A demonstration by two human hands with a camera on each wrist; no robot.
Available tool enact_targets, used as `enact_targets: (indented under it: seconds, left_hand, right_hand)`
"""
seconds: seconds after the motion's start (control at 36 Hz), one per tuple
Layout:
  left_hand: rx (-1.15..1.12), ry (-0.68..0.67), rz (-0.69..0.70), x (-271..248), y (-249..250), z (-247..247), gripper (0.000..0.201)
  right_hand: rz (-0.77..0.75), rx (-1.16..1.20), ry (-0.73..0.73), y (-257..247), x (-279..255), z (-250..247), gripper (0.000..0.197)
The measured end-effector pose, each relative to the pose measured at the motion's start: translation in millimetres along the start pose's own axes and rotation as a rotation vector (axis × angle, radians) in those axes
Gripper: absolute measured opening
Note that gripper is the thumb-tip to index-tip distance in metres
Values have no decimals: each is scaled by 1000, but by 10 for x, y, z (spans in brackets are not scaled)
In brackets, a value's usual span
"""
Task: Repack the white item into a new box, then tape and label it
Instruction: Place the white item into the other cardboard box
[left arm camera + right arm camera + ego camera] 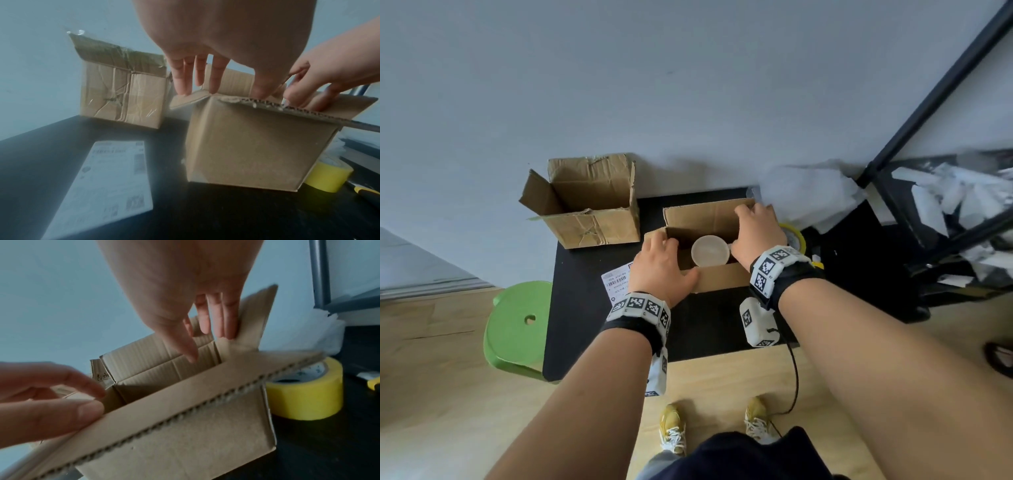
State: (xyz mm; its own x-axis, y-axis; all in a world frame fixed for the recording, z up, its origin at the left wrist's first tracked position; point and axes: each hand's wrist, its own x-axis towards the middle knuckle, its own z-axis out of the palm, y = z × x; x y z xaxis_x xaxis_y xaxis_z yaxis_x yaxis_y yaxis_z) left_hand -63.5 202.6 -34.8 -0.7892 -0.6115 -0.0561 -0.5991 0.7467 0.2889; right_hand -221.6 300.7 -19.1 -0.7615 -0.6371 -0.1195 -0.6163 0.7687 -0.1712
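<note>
I'm seeing the new box mouth standing open from above, the white item sitting low inside. Left hand is blocking the left flap side, right hand is blocking the right. The old box is crowding the far-left approach, a narrow gap showing between the two boxes. The tape roll is sitting just beside the box's right wall. The label is lying flat on the table near-left, leaving open room above it.
</note>
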Motion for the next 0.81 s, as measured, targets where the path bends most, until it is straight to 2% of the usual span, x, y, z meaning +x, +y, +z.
enact_targets:
  seconds: [0.14, 0.28, 0.36, 0.47, 0.58, 0.81]
  left_hand:
    - [129, -65, 106, 196, 47, -102, 90]
    - [185, -196, 93, 341, 60, -99, 117]
    - [214, -244, 84, 374, 83, -96, 123]
    - [245, -300, 57, 401, 113, -37, 125]
    - [240, -283, 37, 432, 142, 24, 124]
    - [328, -236, 10, 549, 232, 62, 108]
  right_hand:
    - [32, -69, -138, 50, -50, -53, 75]
    - [16, -124, -320, 50, -43, -138, 100]
    - [-2, -160, -331, 58, -44, -122, 103]
    - [9, -122, -319, 64, -33, -86, 103]
    - [13, -52, -301, 82, -24, -71, 97]
    - [8, -76, -261, 87, 42, 11, 81]
